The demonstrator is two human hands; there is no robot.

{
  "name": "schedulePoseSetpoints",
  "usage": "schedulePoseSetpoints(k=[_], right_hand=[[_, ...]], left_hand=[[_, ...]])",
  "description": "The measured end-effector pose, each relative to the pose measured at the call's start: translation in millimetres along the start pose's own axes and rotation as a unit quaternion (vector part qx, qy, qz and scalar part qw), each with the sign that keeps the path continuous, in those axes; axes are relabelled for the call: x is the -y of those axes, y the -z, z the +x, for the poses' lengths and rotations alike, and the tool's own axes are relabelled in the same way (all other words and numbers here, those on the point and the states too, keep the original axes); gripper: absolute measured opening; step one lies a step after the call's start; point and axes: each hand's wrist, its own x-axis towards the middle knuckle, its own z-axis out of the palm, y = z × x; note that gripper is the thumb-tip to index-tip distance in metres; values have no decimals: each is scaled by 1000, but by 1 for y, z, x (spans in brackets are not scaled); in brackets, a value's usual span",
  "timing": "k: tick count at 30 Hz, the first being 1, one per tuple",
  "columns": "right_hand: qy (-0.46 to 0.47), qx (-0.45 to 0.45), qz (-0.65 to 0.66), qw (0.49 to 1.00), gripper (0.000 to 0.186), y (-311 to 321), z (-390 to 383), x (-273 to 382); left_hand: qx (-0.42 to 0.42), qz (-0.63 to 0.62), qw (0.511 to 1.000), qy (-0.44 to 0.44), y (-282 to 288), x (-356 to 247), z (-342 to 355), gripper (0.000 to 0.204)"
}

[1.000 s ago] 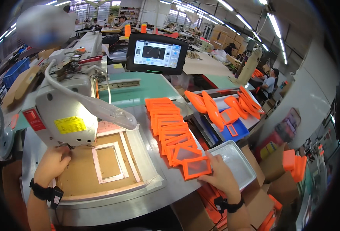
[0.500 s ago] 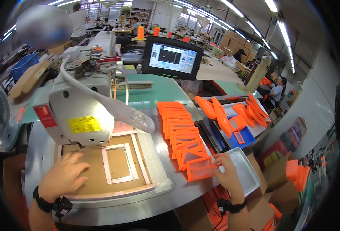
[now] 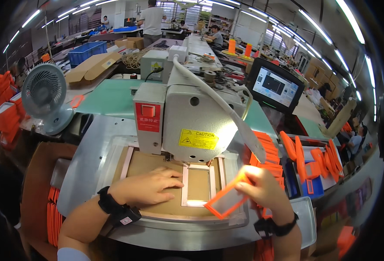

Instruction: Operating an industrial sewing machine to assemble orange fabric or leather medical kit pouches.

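My right hand (image 3: pixel 263 187) pinches an orange-rimmed rectangular panel (image 3: pixel 227 201) with a see-through middle. It is tilted above the right side of a brown board (image 3: pixel 146 163). My left hand (image 3: pixel 155 186) rests on that board with fingers stretched out, its fingertips by the left strip of a pale rectangular frame (image 3: pixel 185 187). Just behind the hands stands the white head of a sewing machine (image 3: pixel 196 108), its lamp lighting the board. More orange panels (image 3: pixel 270 152) lie overlapping in a row to the right, partly hidden by my right hand.
A blue tray (image 3: pixel 317 188) and orange pouches (image 3: pixel 300 158) are at the right, near a pale metal tray (image 3: pixel 306 217). A screen (image 3: pixel 274 85) stands behind them. At the left are a fan (image 3: pixel 44 93) and a cardboard box (image 3: pixel 40 174) holding orange pieces.
My right hand has lifted one orange panel off the row and carried it left over the board. My left hand has moved beside the pale frame. The view has turned left.
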Motion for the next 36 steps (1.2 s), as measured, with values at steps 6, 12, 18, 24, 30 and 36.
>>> schedulePoseSetpoints(k=[6, 12, 18, 24, 30, 36], right_hand=[[93, 45, -105, 989, 18, -36, 88, -62], [99, -5, -34, 994, 25, -60, 84, -36], [40, 10, -27, 999, 29, -55, 78, -41], [103, 31, -132, 985, 34, -50, 76, -43], [137, 19, -225, 964, 31, -53, 73, -46], [79, -17, -176, 981, 23, -46, 73, -54]], left_hand=[[-7, -13, 1000, -22, -11, 4, 4, 47], [-15, 21, 1000, -9, -16, 1, 1, 52], [-78, 134, 988, -28, -23, -17, 5, 59], [-91, 160, 983, -27, -22, -31, 12, 59], [-90, 216, 972, -1, -25, -40, 28, 44], [-115, 176, 978, -12, -26, -34, 38, 38]])
